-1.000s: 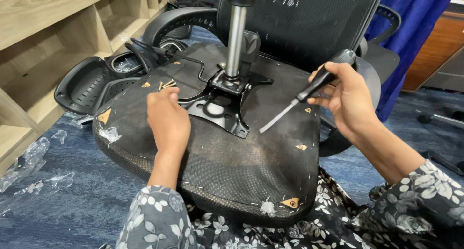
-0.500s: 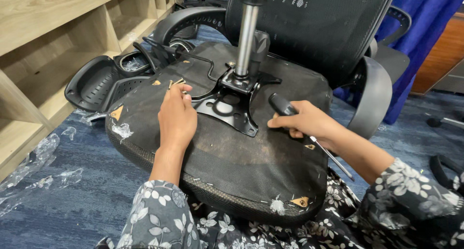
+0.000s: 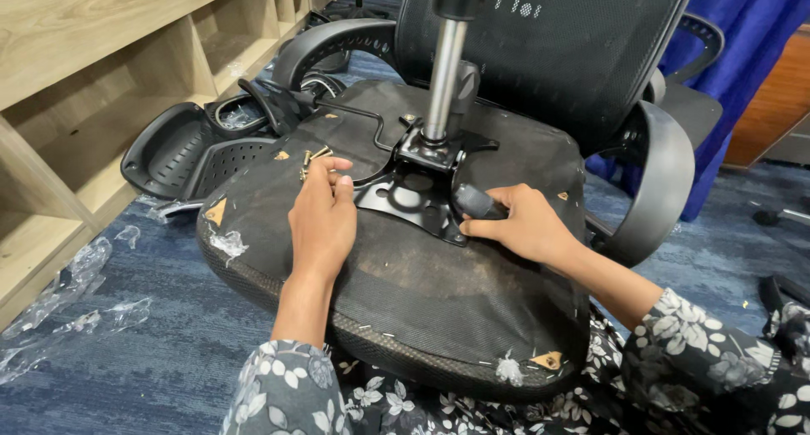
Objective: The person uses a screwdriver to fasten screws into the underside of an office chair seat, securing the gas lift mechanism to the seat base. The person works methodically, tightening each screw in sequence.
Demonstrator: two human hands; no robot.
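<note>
**Upside-down office chair, fiddling at the mounting plate**

Looking down at a seat underside [image 3: 439,291] flipped up across the lap, with a black metal plate [image 3: 405,194] in the middle and a shiny gas cylinder [image 3: 443,81] sticking up out of it. Got the right hand [image 3: 523,228] right at the plate's near edge, grip closed tight around the dark handle of a screwdriver [image 3: 477,203]. Can't see the shaft or tip, hidden under the palm. Got the left hand [image 3: 325,211] resting on the seat fabric just left of the plate, fingertips pinched narrow beside a few loose brass-coloured screws [image 3: 314,156]. Can't tell if anything is actually pinched between them.

My take on doing this bit well:
- Keep the driver square to the screw head and push down while turning, otherwise probably chews the head.
- Steady the seat with the free hand, since wobbling on a lap seems likely.
- Mind those loose screws, easy to knock off onto the blue carpet [image 3: 169,342].

As for containers:
- Detached armrest shell [image 3: 181,152] on the floor to the left, hollow side up, with what looks like crumpled clear plastic in the far end.
- Wooden shelf [image 3: 84,81] behind it, with a scrap of plastic in one cubby as far as visible.
- More plastic wrap [image 3: 76,283] scattered on the carpet below.
</note>
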